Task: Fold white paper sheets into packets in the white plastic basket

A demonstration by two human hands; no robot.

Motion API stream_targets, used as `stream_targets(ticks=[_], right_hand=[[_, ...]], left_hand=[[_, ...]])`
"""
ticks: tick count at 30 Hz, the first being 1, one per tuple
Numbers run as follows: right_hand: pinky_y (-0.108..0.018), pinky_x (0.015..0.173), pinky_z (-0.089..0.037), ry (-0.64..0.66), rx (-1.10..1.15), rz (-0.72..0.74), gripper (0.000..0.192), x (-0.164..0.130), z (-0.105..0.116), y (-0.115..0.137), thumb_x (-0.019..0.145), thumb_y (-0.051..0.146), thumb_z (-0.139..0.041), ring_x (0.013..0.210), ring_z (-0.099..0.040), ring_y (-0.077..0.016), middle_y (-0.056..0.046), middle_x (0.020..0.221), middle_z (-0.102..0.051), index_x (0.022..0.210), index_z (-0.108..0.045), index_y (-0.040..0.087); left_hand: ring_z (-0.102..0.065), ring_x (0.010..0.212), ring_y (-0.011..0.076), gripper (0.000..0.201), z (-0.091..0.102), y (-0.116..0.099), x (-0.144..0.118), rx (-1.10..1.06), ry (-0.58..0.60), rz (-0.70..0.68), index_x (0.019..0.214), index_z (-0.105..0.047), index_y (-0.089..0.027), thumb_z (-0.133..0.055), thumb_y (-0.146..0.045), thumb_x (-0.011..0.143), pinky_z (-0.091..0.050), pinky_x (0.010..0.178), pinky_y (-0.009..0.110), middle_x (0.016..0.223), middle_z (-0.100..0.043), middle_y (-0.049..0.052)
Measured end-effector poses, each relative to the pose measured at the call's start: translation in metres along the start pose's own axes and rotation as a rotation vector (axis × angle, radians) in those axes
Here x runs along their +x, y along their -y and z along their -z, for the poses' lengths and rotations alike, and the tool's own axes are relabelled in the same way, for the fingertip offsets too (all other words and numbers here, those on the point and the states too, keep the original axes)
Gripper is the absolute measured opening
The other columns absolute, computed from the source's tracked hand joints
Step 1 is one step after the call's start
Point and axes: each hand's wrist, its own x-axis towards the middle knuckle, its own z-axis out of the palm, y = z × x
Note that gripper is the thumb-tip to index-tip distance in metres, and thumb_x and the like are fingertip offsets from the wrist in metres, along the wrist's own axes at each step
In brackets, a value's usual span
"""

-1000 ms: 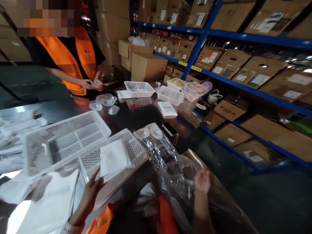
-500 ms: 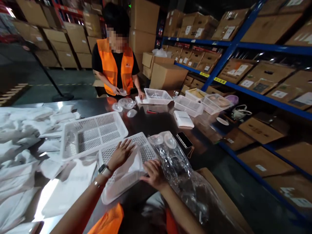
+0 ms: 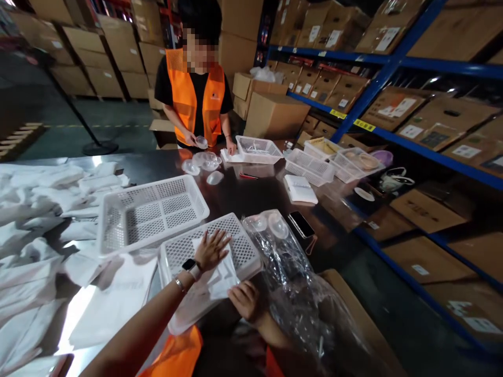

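both now down on the white pouch (image 3: 214,275) in the near basket (image 3: 243,251), left hand (image 3: 212,250) flat with fingers spread atop it, right hand (image 3: 244,299) moved back to its near edge, fingers curled, grip unclear, pressing it flat, seemingly

Bare desk (image 3: 239,196) lies open beyond the near basket (image 3: 243,251). A plastic bag (image 3: 291,272) crowds its right side — a second basket (image 3: 151,212) its left.

White flat pouch (image 3: 217,273) lying in my nearest white perforated basket (image 3: 239,248), spilling over its near rim. Basket sits tilted at near edge of dark table (image 3: 239,196), long side toward me.
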Motion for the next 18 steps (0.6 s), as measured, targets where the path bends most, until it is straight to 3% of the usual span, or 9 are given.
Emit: stream_targets(ticks=[2, 4, 7, 10, 12, 15, 18], right_hand=[[-0.044, 0.102, -0.049, -0.022, -0.035, 0.095, 0.029, -0.008, 0.005, -0.014, 0.089, 0.019, -0.049, 0.112, -0.064, -0.0238, -0.007, 0.106, -0.071, 0.090, -0.071, 0.037], [-0.048, 0.103, -0.047, -0.120, -0.112, 0.050, 0.028, -0.005, 0.017, -0.031, 0.088, 0.017, -0.048, 0.121, -0.059, -0.0274, -0.012, 0.112, -0.068, 0.090, -0.071, 0.033], [-0.048, 0.107, -0.046, -0.141, -0.148, 0.094, 0.037, 0.022, 0.041, -0.048, 0.089, 0.011, -0.044, 0.128, -0.054, -0.0259, -0.015, 0.121, -0.065, 0.112, -0.068, 0.026], [-0.047, 0.111, -0.042, 0.024, -0.147, 0.353, 0.045, 0.061, 0.058, -0.053, 0.091, 0.010, -0.044, 0.134, -0.048, -0.0215, -0.011, 0.133, -0.061, 0.131, -0.058, 0.025], [-0.046, 0.114, -0.037, 0.146, -0.150, 0.510, 0.048, 0.086, 0.059, -0.052, 0.092, 0.010, -0.045, 0.139, -0.041, -0.0183, -0.007, 0.141, -0.056, 0.136, -0.053, 0.028], [-0.043, 0.116, -0.034, 0.320, -0.122, 0.734, 0.049, 0.114, 0.049, -0.051, 0.094, 0.009, -0.044, 0.140, -0.039, -0.0148, -0.004, 0.145, -0.053, 0.137, -0.052, 0.031], [-0.044, 0.114, -0.036, 0.472, -0.065, 0.881, 0.044, 0.128, 0.038, -0.054, 0.094, 0.013, -0.046, 0.138, -0.043, -0.0182, -0.010, 0.144, -0.054, 0.135, -0.055, 0.025]], left_hand=[[-0.034, 0.143, 0.0328, 0.049, 0.004, -0.003, 0.002, -0.018, 0.021, 0.011, 0.145, -0.045, -0.026, -0.043, -0.037, 0.097, -0.015, 0.117, 0.062, 0.153, -0.042, 0.011], [-0.030, 0.145, 0.0337, 0.051, 0.011, -0.004, 0.004, -0.035, 0.034, 0.018, 0.147, -0.042, -0.025, -0.042, -0.036, 0.097, -0.014, 0.116, 0.064, 0.154, -0.039, 0.012], [-0.027, 0.147, 0.0314, 0.052, 0.030, 0.004, 0.001, -0.120, 0.027, 0.036, 0.151, -0.034, -0.022, -0.036, -0.033, 0.099, -0.020, 0.116, 0.063, 0.156, -0.035, 0.012], [-0.031, 0.146, 0.0214, 0.055, 0.051, 0.020, -0.022, -0.198, -0.036, 0.045, 0.153, -0.027, -0.018, -0.029, -0.017, 0.098, -0.029, 0.117, 0.046, 0.156, -0.037, 0.012], [-0.032, 0.145, 0.0188, 0.063, 0.059, 0.028, -0.050, -0.134, -0.070, 0.015, 0.152, -0.029, -0.017, -0.028, -0.003, 0.091, -0.028, 0.119, 0.043, 0.154, -0.040, 0.011], [-0.030, 0.146, 0.0215, 0.073, 0.055, 0.026, -0.094, 0.057, -0.084, -0.137, 0.152, -0.030, -0.023, -0.032, 0.004, 0.084, -0.022, 0.120, 0.048, 0.154, -0.041, 0.008], [-0.038, 0.142, 0.0208, 0.064, 0.041, 0.012, -0.117, 0.181, -0.120, -0.321, 0.151, -0.032, -0.024, -0.039, -0.003, 0.091, -0.026, 0.119, 0.045, 0.149, -0.048, 0.006]])
